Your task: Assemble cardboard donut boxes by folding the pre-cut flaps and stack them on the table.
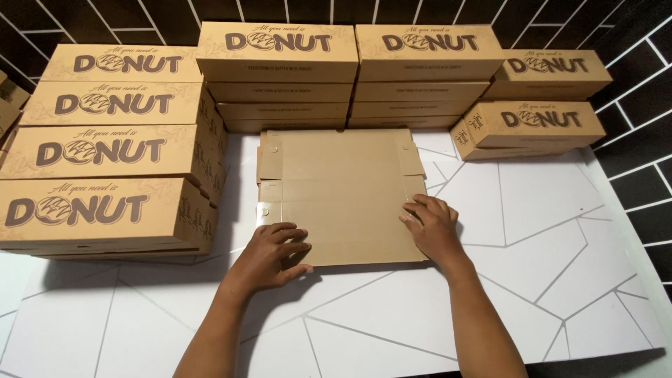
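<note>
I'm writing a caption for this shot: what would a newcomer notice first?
The flat cardboard blank at the centre of the white table, with the left hand on its near left corner and the right hand on its right edge. Around it rise stacks of folded brown boxes: a tall one at left and lower ones along the back.

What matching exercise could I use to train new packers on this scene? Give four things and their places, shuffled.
Things:
1. left hand
2. right hand
3. flat cardboard sheet
4. stack of four closed boxes

Places:
A. left side of the table
B. sheet's near left edge
C. centre of the white table
D. sheet's right edge

Pairs: 1-B, 2-D, 3-C, 4-A
</note>
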